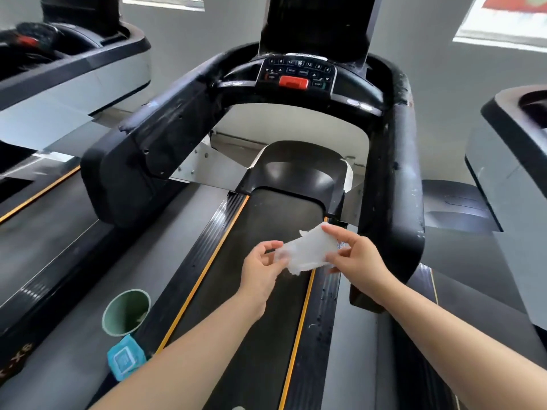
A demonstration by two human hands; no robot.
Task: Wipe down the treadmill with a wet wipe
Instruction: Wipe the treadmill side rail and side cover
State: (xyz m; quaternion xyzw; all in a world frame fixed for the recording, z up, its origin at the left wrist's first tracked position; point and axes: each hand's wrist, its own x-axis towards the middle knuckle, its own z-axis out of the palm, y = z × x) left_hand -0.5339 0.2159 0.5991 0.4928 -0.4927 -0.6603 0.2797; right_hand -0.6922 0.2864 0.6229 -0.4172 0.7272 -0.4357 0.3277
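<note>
Right now the wet wipe (307,251) is stretched in the air between both hands, low in the centre of the frame, above the treadmill (266,291) belt and touching none of it. The left hand (262,263) pinches its left edge between thumb and fingertips; the right hand (352,251) pinches the right edge the same way, fingers curled onto the cloth.

It looks thin, limp and damp — almost no weight, no stiffness, and it sags and crumples wherever it is not held taut. Pinching the edges suits opening it out; for wiping, I judge it better folded or bunched flat under the fingers so it does not roll up or tear on rough trim. A wet sheet may also cling to itself.

At the lower left of the frame a green cup (127,312) and a teal packet (125,359) — possibly the wipe pack, though the label is unreadable — sit beside the belt. The console (297,74) with its red button lies at upper centre, the black handrails curving down either side.
</note>
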